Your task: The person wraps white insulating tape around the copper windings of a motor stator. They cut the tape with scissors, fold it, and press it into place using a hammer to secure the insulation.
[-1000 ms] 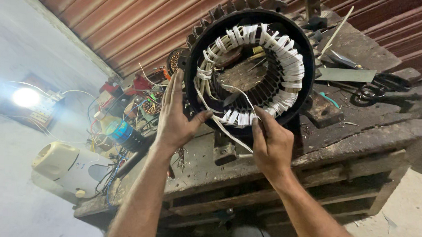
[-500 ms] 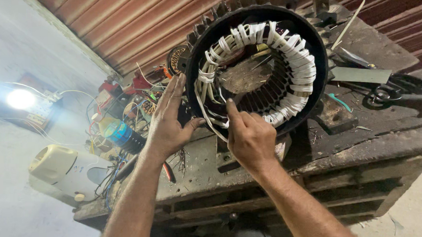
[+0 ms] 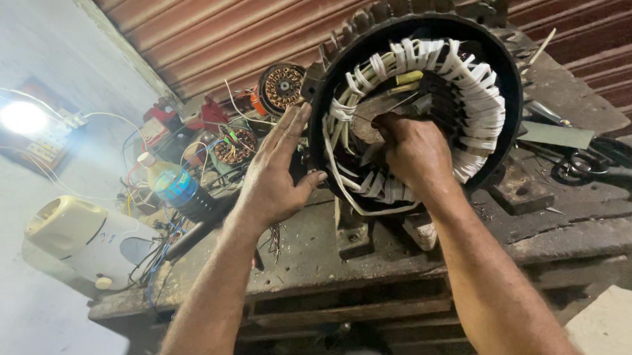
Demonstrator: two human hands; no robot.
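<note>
Head view: the motor stator stands on edge near the workbench back edge. The left hand, fingers spread flat, braces its rim. The right hand reaches into the bore, seemingly pinching a white winding lead. Tugging could tear insulation or tip the stator forward.

My left hand lies flat against the motor stator's black rim; my right hand reaches inside its white-taped windings.
</note>
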